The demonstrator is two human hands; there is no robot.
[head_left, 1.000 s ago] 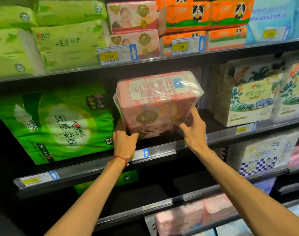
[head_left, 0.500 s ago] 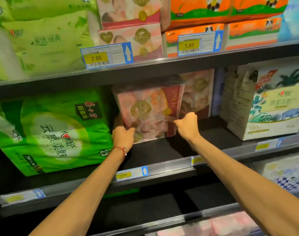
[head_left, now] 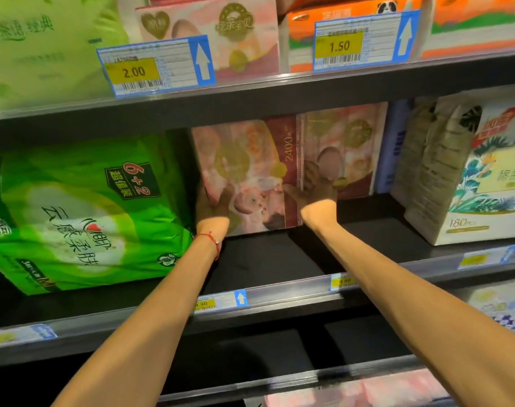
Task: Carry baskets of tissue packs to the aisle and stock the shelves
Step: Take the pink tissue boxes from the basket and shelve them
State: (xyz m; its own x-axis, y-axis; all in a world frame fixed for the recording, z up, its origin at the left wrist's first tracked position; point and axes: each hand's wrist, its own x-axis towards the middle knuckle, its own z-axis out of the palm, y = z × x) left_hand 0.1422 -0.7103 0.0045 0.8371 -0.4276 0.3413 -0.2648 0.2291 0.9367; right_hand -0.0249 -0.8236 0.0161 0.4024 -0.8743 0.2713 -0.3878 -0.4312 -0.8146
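Observation:
A pink tissue pack [head_left: 250,171] with a dark red band stands upright deep on the middle shelf [head_left: 265,259]. My left hand [head_left: 213,207] grips its lower left corner, thumb on the front face. My right hand [head_left: 317,192] presses against its right edge, fingers in the gap beside a second pink pack [head_left: 344,148] that stands further back. Both hands lie in the shelf's shadow. No basket is in view.
A large green pack [head_left: 83,212] fills the shelf to the left. A white leaf-print pack [head_left: 467,177] stands to the right. Pink, orange and green packs line the upper shelf, with price tags [head_left: 156,66] on its rail. More pink packs lie on the lowest shelf [head_left: 353,389].
The pink pack went from held above the shelf edge to standing deep on the shelf. Both hands followed it inward, and the view has closed in on the shelf.

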